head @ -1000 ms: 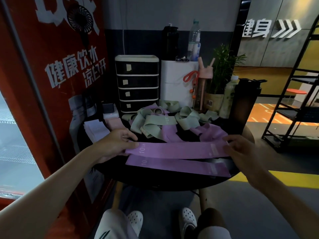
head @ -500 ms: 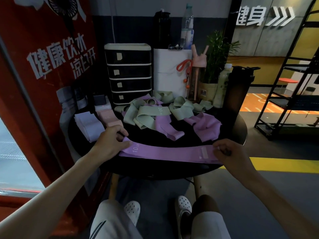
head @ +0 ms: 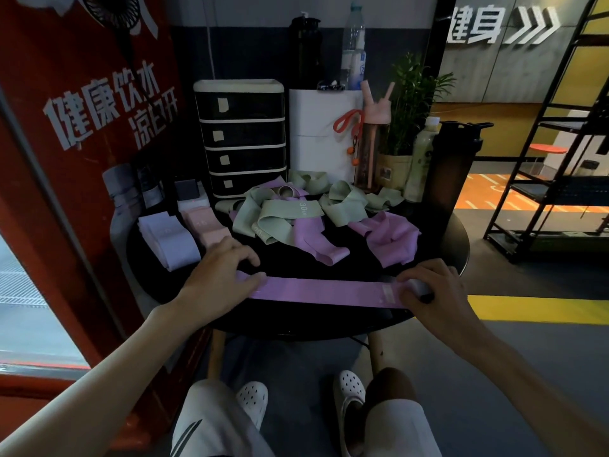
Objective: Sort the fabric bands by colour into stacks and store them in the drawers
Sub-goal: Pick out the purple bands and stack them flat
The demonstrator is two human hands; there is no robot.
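- Your left hand point(head: 224, 278) rests on the left end of the purple band point(head: 323, 291). Its fingers are loosely bent and press the fabric down without gripping it. Your right hand point(head: 435, 291) curls its fingers over the right end and holds it.
- The band lies flat and straight along the near edge of the table point(head: 296, 329), stretched between your hands.
- Change: a second ago two purple strips lay offset, one behind the other. Now only one strip shows, so the upper one appears to be squared onto the lower. On that reading, the purple stack is begun.
- Left to do: the green bands point(head: 280, 212) and loose purple bands point(head: 385, 235) lie tangled behind. A pale stack point(head: 168, 239) and a pink stack point(head: 204, 225) sit at the left. The drawers point(head: 240, 140) are all closed.
- Hidden: both band ends lie under your hands, and you cannot tell whether your right thumb is beneath the fabric. The lower strip, if present, is fully covered. The drawer labels are too small to read.
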